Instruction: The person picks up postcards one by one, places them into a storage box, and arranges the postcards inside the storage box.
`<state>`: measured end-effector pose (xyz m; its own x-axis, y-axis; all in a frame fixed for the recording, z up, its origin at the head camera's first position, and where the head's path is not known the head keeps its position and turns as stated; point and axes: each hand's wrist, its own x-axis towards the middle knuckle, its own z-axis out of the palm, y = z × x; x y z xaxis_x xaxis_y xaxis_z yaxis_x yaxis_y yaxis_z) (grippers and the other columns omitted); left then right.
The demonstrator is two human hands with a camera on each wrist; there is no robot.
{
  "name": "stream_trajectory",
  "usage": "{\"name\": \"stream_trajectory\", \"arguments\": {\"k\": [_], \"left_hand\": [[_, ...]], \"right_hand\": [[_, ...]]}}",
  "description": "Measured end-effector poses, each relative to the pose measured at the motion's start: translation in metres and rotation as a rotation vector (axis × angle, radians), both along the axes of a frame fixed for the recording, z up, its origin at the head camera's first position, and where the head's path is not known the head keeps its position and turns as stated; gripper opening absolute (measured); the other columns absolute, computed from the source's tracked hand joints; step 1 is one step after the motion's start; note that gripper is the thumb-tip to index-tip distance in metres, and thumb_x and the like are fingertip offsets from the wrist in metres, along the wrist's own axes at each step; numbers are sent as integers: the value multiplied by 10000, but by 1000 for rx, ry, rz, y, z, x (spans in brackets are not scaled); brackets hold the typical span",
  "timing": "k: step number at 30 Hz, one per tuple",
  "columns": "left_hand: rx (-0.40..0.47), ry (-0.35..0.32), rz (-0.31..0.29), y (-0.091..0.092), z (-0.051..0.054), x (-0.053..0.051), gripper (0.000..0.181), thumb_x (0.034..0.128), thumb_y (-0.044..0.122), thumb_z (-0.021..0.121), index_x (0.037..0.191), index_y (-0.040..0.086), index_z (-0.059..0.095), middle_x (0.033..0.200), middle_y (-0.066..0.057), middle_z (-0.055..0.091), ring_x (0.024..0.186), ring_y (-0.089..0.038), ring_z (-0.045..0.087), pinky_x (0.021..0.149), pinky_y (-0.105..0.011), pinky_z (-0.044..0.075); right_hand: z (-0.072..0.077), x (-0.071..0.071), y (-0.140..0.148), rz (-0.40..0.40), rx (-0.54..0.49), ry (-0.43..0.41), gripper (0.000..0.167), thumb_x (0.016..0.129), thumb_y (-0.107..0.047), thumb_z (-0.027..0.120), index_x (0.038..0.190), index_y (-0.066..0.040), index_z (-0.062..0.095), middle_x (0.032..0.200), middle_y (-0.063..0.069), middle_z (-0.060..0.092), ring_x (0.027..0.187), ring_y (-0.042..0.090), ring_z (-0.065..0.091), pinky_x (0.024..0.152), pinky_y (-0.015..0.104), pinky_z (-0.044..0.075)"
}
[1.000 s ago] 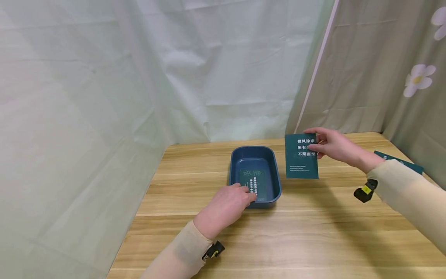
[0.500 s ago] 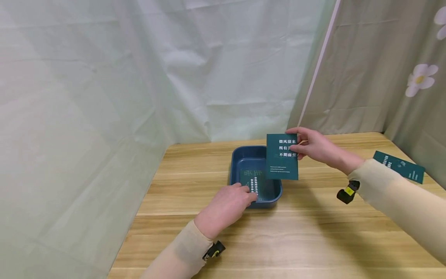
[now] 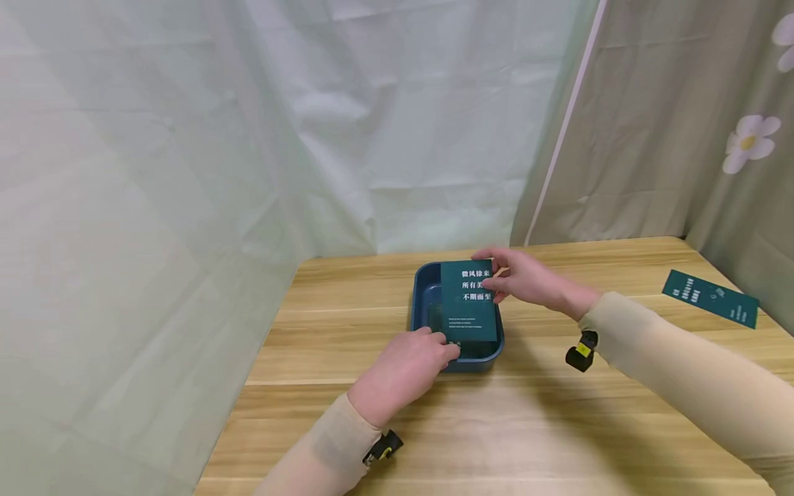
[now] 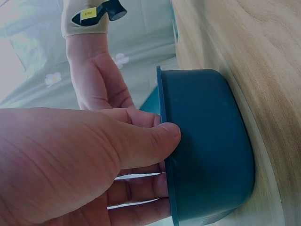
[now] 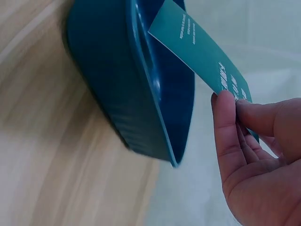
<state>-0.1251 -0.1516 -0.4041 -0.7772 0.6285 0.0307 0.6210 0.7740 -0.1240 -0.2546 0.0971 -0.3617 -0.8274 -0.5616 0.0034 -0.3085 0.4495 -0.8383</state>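
Observation:
A dark green card [image 3: 468, 311] with white lettering is over the blue rectangular bin [image 3: 424, 293], covering much of its opening. My right hand [image 3: 535, 279] pinches this card by its right edge between thumb and fingers; in the right wrist view the card [image 5: 200, 49] slants into the bin's mouth. With my left hand [image 3: 402, 368] I grip the bin's near rim. The left wrist view has the thumb outside the bin wall [image 4: 207, 146] and the fingers over the rim. Another green card [image 3: 436, 318] lies inside the bin, mostly hidden.
A further green card [image 3: 710, 297] lies near the right edge of the wooden table [image 3: 527, 427]. Pale curtains [image 3: 397, 138] hang behind the table and along both sides.
My right hand has brought the green card leftward, and lately a little lower, from beside the bin to over it. The left hand stays at the rim. The card at far right is now uncovered.

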Motion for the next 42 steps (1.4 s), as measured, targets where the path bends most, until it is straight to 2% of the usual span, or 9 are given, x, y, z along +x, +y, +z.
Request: {"name": "stream_trajectory", "arguments": {"k": [6,14,17,21,24,29,33,38,42], "left_hand": [[4,5,-12,1,-1,0,141,1050,213,788,1184,250,812,1026,37,762,816,-135,588,758,-253,566],[-15,27,-18,2,1,0,148,1056,211,781,1192,256,818,1046,41,769,817,-133,599,756,-249,566],[-22,40,-21,1,0,0,161,1051,208,788,1201,258,822,1044,39,771,816,-134,604,758,-247,569],[-31,43,-24,2,1,1,187,1041,210,802,1220,258,825,1048,33,777,814,-136,613,766,-249,579],[-32,35,-23,2,1,0,196,1036,215,809,1227,256,823,1049,33,777,813,-133,612,768,-246,582],[-28,26,-14,2,1,0,185,1033,218,814,1214,256,819,1038,38,769,816,-125,601,772,-231,575],[-29,42,-18,2,1,1,168,1035,209,811,1195,256,823,1032,39,770,815,-124,609,775,-234,576],[-30,61,-27,1,0,0,169,1041,190,803,1195,256,824,1023,38,768,819,-126,620,771,-243,576],[-30,54,-27,1,1,0,187,1039,200,805,1217,255,821,1033,36,768,822,-123,621,770,-237,577]], "right_hand": [[-9,2,-12,39,25,-1,537,1070,7,694,1578,-4,519,1050,202,536,824,283,747,785,395,664],[-20,0,-24,61,70,-6,616,1052,15,720,1623,-39,496,1020,191,531,763,273,739,770,422,663],[-23,1,-28,61,112,-31,649,1052,8,722,1649,-77,481,1114,212,516,766,262,739,783,411,658],[-27,2,-33,63,175,-28,687,1047,15,725,1670,-73,450,1371,263,501,749,229,728,779,364,646],[-29,4,-36,66,210,7,690,1037,36,727,1664,-45,451,1475,270,481,730,214,722,765,336,644],[-33,6,-40,62,289,59,637,1033,37,730,1627,-41,513,1473,254,469,754,189,718,737,304,635],[-38,6,-45,65,393,153,575,1027,0,759,1574,-45,588,1433,228,513,846,197,704,730,305,640],[-45,4,-52,79,528,339,537,1010,-54,806,1524,-56,651,1295,174,596,979,246,663,893,416,629],[-50,4,-54,83,585,417,533,996,-67,828,1505,-64,671,1202,132,602,965,242,648,932,442,613]]}}
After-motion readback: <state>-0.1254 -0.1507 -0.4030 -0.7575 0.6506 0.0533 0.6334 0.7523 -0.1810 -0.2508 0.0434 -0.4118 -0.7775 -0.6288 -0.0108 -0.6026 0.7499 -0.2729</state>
